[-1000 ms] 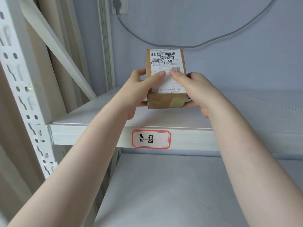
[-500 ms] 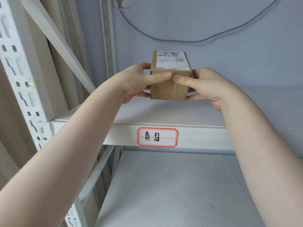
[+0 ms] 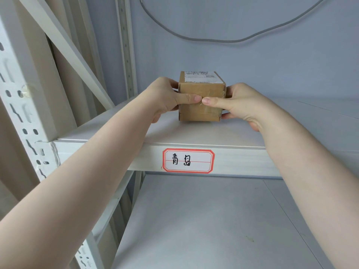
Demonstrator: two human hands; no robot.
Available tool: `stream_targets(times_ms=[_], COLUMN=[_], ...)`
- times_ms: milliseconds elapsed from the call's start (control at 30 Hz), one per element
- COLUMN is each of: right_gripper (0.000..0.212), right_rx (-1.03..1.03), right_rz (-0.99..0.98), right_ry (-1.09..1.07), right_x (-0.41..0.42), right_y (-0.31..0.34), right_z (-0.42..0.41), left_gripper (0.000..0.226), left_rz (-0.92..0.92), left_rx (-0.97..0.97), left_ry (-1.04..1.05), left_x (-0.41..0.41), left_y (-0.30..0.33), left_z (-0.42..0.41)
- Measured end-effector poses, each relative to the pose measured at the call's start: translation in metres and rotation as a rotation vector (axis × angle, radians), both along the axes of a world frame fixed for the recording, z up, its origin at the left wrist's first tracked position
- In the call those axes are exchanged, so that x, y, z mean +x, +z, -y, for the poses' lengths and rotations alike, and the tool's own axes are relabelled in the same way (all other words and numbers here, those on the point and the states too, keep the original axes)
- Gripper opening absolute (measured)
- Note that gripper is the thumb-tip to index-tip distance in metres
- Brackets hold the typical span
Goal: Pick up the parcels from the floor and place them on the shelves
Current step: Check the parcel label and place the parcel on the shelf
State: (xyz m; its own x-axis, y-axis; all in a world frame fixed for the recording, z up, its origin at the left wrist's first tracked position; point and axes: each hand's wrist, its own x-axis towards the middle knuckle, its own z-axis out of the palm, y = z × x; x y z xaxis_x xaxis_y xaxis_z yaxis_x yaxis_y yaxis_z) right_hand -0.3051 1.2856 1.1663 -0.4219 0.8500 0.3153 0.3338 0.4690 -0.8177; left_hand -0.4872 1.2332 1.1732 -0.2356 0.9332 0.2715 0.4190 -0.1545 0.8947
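Fingers (image 3: 186,98) of the left hand (image 3: 165,98) and those of the right hand (image 3: 237,102) are closed around a small cardboard parcel (image 3: 201,109), thumbs nearly meeting across its near face. The parcel sits upright on the upper shelf (image 3: 194,133), shipping label on top. A red-bordered handwritten tag (image 3: 188,160) marks the shelf's near edge. A grey cable (image 3: 223,40) sags along the far wall.

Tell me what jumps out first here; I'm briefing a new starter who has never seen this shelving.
The brown box at centre, on the upper shelf, gripped by the left hand and right hand with thumbs meeting on its front. Next, the red-bordered label with handwriting on the shelf's front edge. A grey cable sags across the wall above.
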Motion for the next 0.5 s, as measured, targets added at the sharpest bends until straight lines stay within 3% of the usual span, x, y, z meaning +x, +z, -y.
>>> stream_targets(times_ms=[100, 200, 367, 500], right_gripper=[0.047, 0.051, 0.088, 0.058], right_rx=[-0.001, -0.023, -0.002, 0.008], right_rz=[0.025, 0.046, 0.061, 0.057], right_ry=[-0.027, -0.045, -0.066, -0.091], right_x=[-0.002, -0.004, -0.005, -0.005], right_y=[-0.002, -0.003, -0.007, -0.01], right_z=[-0.004, -0.004, -0.008, -0.015], left_gripper=[0.029, 0.055, 0.072, 0.081], left_rz=[0.006, -0.01, -0.059, -0.041], left_rx=[0.003, -0.008, -0.024, -0.024], left_ry=[0.023, 0.055, 0.053, 0.038], left_x=[-0.001, -0.003, -0.007, -0.012], left_y=[-0.001, -0.004, -0.01, -0.015], left_z=[-0.002, -0.008, -0.019, -0.026])
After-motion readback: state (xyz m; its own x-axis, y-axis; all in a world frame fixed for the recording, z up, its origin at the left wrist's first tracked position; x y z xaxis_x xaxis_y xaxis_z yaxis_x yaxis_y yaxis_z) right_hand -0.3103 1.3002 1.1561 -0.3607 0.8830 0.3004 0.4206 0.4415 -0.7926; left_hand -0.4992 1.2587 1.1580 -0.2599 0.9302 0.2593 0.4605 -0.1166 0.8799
